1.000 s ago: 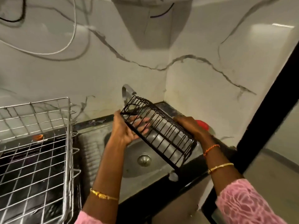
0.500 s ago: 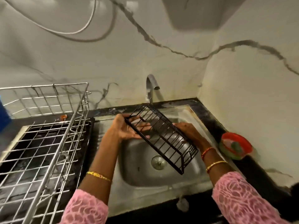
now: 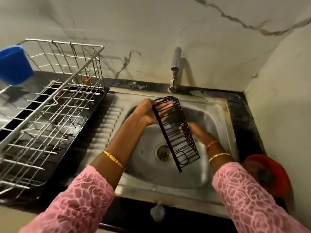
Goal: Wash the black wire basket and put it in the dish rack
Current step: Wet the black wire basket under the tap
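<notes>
Marble-veined wall panels enclose a corner counter of black stone carrying a steel sink (image 3: 217, 105). Nearest the front edge, two pink patterned sleeves reach over the basin. At the right edge of the counter lies a red dish (image 3: 267, 172), blurred. The black wire basket (image 3: 178, 137) is held above the basin, over the drain, tilted on edge with its long side running front to back. The right hand (image 3: 196, 132) lies against the basket's right side; motion blur hides whether its fingers are curled. The left hand (image 3: 148, 111) grips the basket's far end, fingers showing through the wires. The dish rack (image 3: 55, 105) stands on a black tray at the sink's left edge. A tap (image 3: 175, 71) rises at the back edge.
</notes>
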